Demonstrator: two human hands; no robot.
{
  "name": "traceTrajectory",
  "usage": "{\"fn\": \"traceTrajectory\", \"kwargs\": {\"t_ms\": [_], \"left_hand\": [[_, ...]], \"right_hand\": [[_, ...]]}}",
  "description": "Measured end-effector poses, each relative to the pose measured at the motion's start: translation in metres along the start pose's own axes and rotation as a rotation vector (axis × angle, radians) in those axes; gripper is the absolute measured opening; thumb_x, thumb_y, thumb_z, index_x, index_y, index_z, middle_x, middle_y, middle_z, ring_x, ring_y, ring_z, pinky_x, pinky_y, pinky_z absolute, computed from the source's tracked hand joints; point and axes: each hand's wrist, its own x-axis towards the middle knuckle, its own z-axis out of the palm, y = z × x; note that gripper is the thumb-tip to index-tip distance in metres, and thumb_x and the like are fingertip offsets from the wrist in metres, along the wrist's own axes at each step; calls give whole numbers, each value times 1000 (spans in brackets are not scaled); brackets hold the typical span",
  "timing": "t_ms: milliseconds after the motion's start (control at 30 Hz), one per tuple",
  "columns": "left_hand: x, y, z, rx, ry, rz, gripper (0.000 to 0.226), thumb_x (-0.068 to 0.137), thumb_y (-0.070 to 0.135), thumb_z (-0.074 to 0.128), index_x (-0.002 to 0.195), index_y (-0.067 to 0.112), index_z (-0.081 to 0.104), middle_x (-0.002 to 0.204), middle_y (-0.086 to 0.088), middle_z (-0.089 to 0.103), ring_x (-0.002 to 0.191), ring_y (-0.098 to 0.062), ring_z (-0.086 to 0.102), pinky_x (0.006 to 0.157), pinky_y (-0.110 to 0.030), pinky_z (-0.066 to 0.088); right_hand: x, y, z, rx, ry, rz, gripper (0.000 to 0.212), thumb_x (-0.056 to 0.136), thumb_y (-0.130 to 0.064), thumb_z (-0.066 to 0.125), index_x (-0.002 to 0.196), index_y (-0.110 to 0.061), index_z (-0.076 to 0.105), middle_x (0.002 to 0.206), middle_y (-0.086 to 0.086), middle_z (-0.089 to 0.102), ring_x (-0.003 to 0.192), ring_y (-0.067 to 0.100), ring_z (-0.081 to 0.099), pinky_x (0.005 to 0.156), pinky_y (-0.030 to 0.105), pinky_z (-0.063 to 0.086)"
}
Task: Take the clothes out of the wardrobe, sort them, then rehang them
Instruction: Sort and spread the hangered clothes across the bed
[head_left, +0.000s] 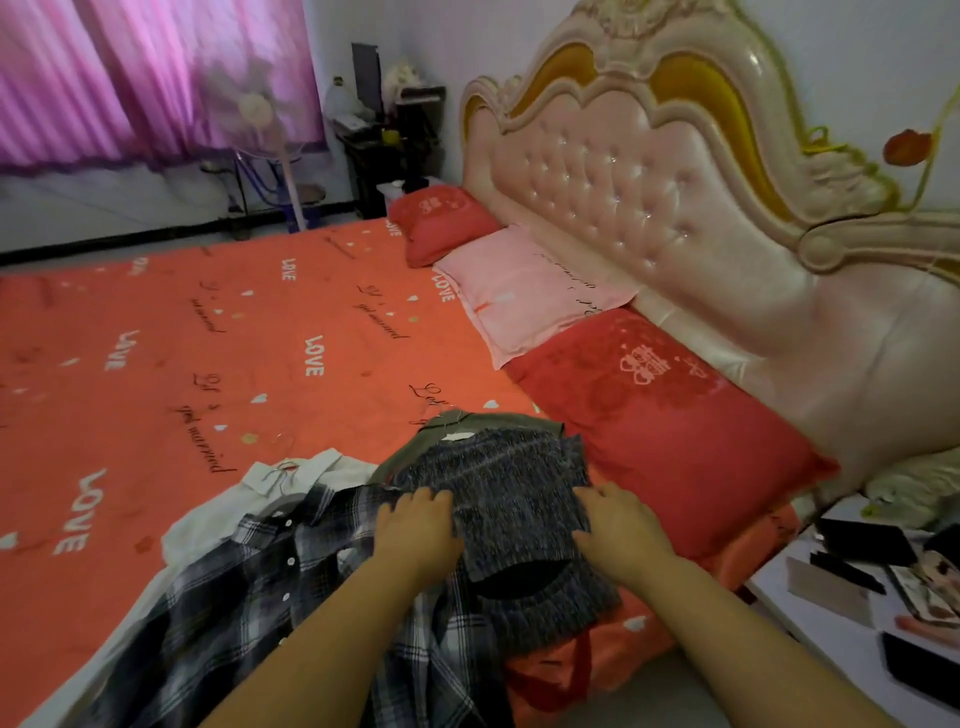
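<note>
A grey knitted sweater (511, 499) lies folded on the near edge of the bed, on top of an olive green garment (415, 447) with a wire hanger. My left hand (415, 530) rests on the sweater's left edge, fingers curled over the fabric. My right hand (618, 525) lies on its right edge, fingers bent onto the knit. A black-and-white plaid shirt (249, 592) spreads out to the left under my left forearm. A white shirt (291, 483) on a hanger lies beyond it.
The bed (208, 332) has an orange sheet printed with "LOVE". Red and pink pillows (649, 405) line the tufted pink headboard (675, 197). A white bedside table (852, 597) with dark items stands at the right. A fan (260, 114) and pink curtains are at the back.
</note>
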Motion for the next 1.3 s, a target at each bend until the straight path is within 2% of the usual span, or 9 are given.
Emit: {"fn": "traceTrajectory", "kwargs": {"t_ms": [100, 267, 400, 667, 867, 1033, 1200, 1300], "left_hand": [[44, 3, -5, -52, -4, -21, 60, 96, 40, 47, 146, 17, 24, 147, -10, 30, 135, -32, 30, 112, -52, 21], [106, 3, -16, -99, -15, -36, 59, 95, 41, 48, 144, 16, 27, 143, -10, 35, 132, -32, 32, 111, -50, 24], [142, -1, -17, -131, 0, -81, 57, 93, 40, 50, 142, 17, 30, 141, -9, 38, 130, -31, 34, 109, -48, 26], [205, -18, -3, -171, 46, -220, 58, 94, 43, 47, 143, 19, 28, 143, -5, 35, 134, -27, 28, 111, -45, 22], [258, -27, 32, -228, 14, -341, 56, 96, 43, 43, 144, 21, 26, 144, -1, 31, 135, -22, 25, 111, -42, 21], [315, -36, 71, -258, -12, -381, 57, 98, 43, 39, 147, 22, 20, 149, 0, 25, 138, -22, 20, 114, -42, 16], [373, -54, 110, -298, 55, -384, 55, 98, 43, 37, 147, 24, 19, 151, 2, 22, 139, -20, 18, 115, -40, 15], [398, -63, 130, -312, 88, -384, 55, 98, 42, 37, 146, 23, 20, 148, 2, 25, 137, -19, 20, 114, -38, 15]], "right_hand": [[40, 9, -4, -44, -38, -27, 57, 94, -33, 49, 145, -18, 29, 138, 6, 40, 128, 24, 38, 103, 33, 34], [108, 21, -17, -111, -77, -57, 53, 94, -33, 50, 142, -18, 33, 135, 5, 42, 124, 24, 42, 99, 34, 37], [156, 18, -16, -123, -144, -111, 56, 95, -33, 49, 145, -18, 30, 137, 6, 41, 124, 25, 42, 101, 35, 37], [266, 2, 5, -142, -234, -302, 56, 95, -34, 49, 145, -17, 29, 142, 8, 37, 129, 27, 38, 106, 37, 34], [365, 6, 48, -115, -330, -380, 48, 94, -33, 50, 137, -14, 41, 135, 10, 44, 124, 28, 41, 101, 36, 39], [442, -7, 104, -65, -337, -400, 42, 95, -35, 48, 132, -13, 47, 129, 11, 48, 119, 29, 44, 96, 36, 42], [497, -29, 166, -82, -305, -384, 39, 97, -37, 45, 126, -12, 49, 126, 10, 50, 115, 28, 47, 91, 36, 42], [517, -37, 197, -117, -282, -312, 43, 96, -40, 46, 127, -11, 45, 128, 11, 48, 117, 28, 46, 91, 37, 40]]}}
